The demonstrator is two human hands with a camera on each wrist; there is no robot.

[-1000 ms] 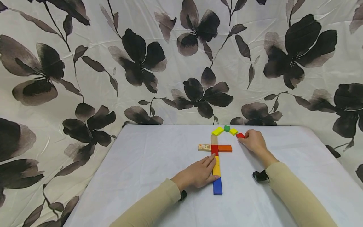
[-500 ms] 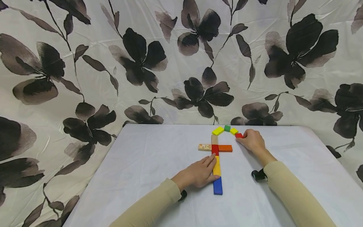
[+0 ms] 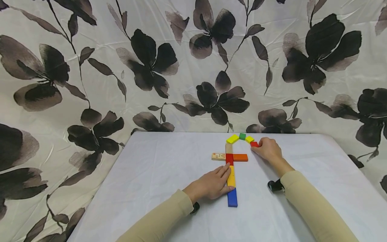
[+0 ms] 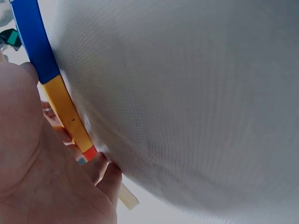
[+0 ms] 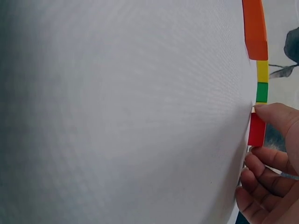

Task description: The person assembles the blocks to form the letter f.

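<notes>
My right hand (image 3: 269, 148) pinches a small red block (image 5: 257, 129) between thumb and fingers, at the right end of a curved row. That row has a yellow block (image 3: 232, 139), a green block (image 3: 242, 136) and a smaller yellow block (image 3: 249, 139). My left hand (image 3: 208, 184) lies with fairly straight fingers along a line of blocks. Its fingertips touch near a red block (image 3: 229, 159), and its thumb rests where the orange-yellow block (image 4: 67, 114) meets the blue block (image 3: 232, 197). The left hand partly covers the orange-yellow block in the head view.
A pale wooden block (image 3: 228, 148) stands above the central red one. A printed wooden block (image 3: 218, 156) and an orange block (image 3: 240, 157) lie on either side of it. Everything sits on a white-covered table (image 3: 145, 188), with a floral cloth (image 3: 181, 67) hanging behind its far edge.
My right hand has slid the small red block slightly left, closer to the smaller yellow block. The left hand stays in place.
</notes>
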